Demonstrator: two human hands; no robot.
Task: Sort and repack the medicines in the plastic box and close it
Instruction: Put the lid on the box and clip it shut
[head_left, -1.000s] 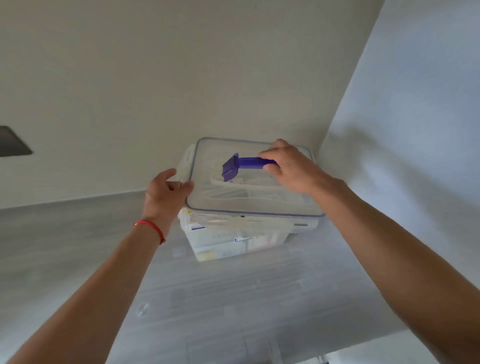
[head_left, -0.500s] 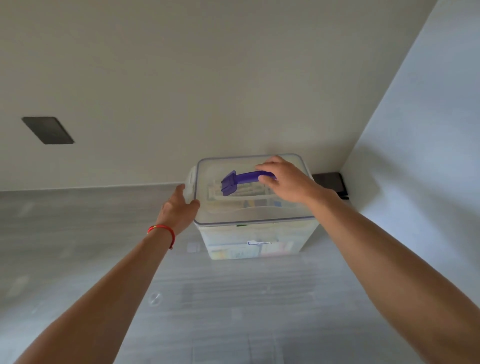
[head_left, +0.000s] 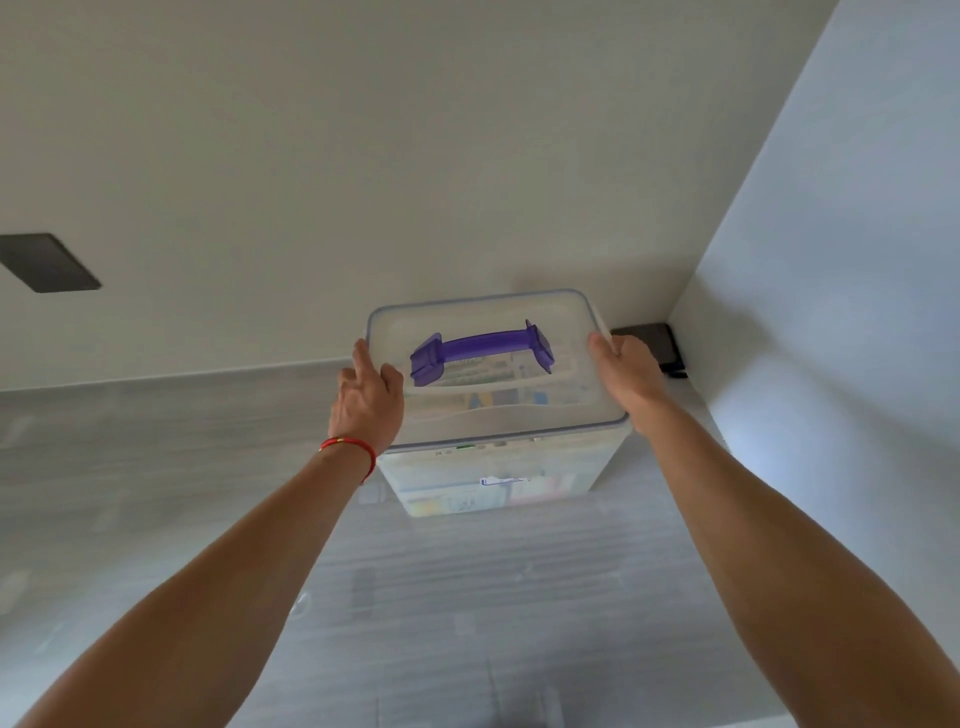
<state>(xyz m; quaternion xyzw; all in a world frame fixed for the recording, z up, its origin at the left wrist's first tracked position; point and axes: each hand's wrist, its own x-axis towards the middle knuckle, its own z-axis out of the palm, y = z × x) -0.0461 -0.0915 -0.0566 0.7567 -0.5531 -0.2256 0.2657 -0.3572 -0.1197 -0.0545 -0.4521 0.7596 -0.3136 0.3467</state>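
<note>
Pale walls meet in a corner above a grey wood-grain counter (head_left: 156, 493), and pushed close to that corner stands the plastic box (head_left: 498, 467), its clear lid (head_left: 519, 410) on top and medicine packs showing dimly through the sides. A purple handle (head_left: 483, 347) lies across the lid, touched by neither hand. The 2 hands sit at opposite short edges: the left hand (head_left: 366, 402) has its fingers laid over the lid's left rim, and the right hand (head_left: 631, 371) curls round the right rim. To me this looks like the closing step, with sorting done. Next comes pressing the lid down evenly and snapping the side clips, which I cannot make out. A dark object (head_left: 649, 348) sits just behind the box.
</note>
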